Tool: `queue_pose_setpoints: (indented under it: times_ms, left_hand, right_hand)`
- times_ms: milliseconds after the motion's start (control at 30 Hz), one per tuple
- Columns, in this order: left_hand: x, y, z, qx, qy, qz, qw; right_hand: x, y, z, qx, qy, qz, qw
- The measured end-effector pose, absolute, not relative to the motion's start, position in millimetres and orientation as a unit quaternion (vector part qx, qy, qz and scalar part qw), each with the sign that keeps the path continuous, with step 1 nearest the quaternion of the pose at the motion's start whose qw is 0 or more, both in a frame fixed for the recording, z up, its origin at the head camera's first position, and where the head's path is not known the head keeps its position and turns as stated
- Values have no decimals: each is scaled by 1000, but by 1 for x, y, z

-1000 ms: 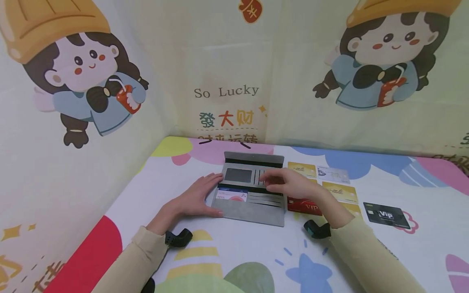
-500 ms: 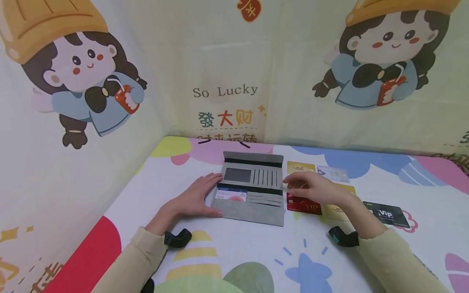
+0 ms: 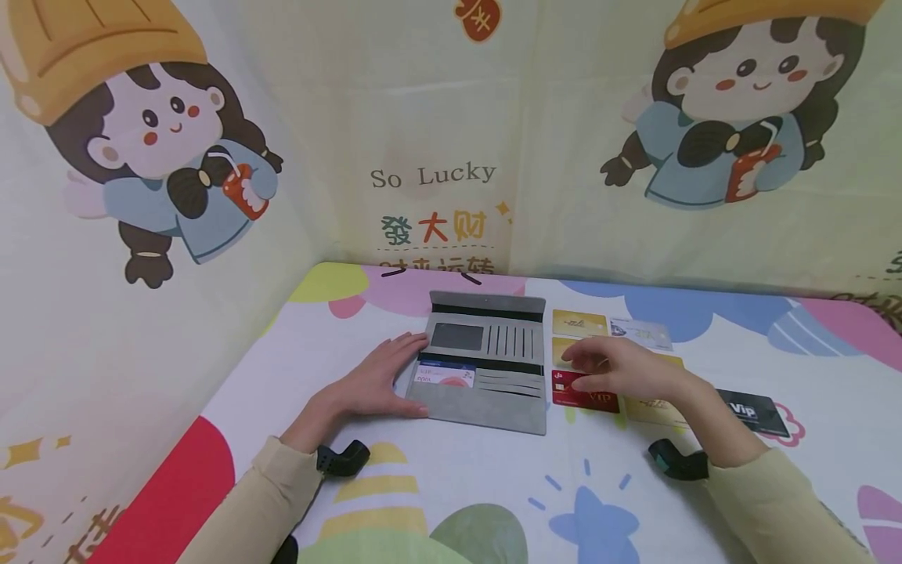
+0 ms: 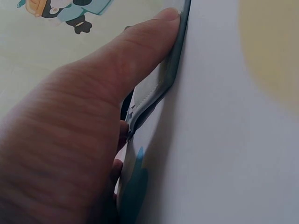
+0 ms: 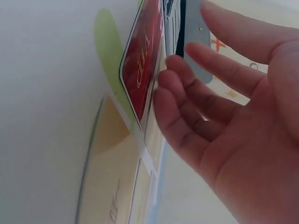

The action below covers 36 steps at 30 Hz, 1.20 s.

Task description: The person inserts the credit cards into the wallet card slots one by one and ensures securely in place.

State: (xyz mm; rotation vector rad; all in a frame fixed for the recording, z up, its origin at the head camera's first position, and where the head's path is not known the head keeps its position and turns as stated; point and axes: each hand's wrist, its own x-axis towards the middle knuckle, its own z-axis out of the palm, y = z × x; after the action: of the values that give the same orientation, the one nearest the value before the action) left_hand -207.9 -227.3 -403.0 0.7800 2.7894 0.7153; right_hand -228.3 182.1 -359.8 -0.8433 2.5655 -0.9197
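Observation:
A grey wallet [image 3: 486, 413] lies unfolded, with card slots and a dark window. One white-and-pink card [image 3: 445, 376] sits in its lower left pocket. My left hand [image 3: 373, 384] rests at the wallet's left side, fingers outstretched and thumb on its lower left edge; the left wrist view shows that thumb [image 4: 140, 46] over the rim. Over the cards right of the wallet hovers my right hand [image 3: 627, 368], holding nothing, its fingers loosely bent. Beneath it are a red VIP card [image 3: 574, 394] and a gold card [image 3: 561, 350], partly covered by the hand.
At the back of the card group lie another gold card [image 3: 579, 322] and a silver card [image 3: 643, 334]. More gold cards [image 3: 655, 411] are partly hidden by the right hand. A black VIP card [image 3: 750, 413] lies farther right on the patterned tablecloth [image 3: 493, 478].
My right hand has left the wallet's upper slots and moved right, to above the red and gold cards. The left hand and the wallet have stayed in place.

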Motion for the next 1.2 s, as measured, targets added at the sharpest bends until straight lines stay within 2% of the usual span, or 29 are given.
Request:
queue_pose_setpoints:
  times_ms: [467,1200]
  left_hand:
    - [-207,-227,-402,263,929,246,83]
    - [-206,-228,-401,268,929,244,80]
  right_hand:
    - [-221,175,-361,-267,915,-247,173]
    - [-223,180,-361,-297,905,-271,143]
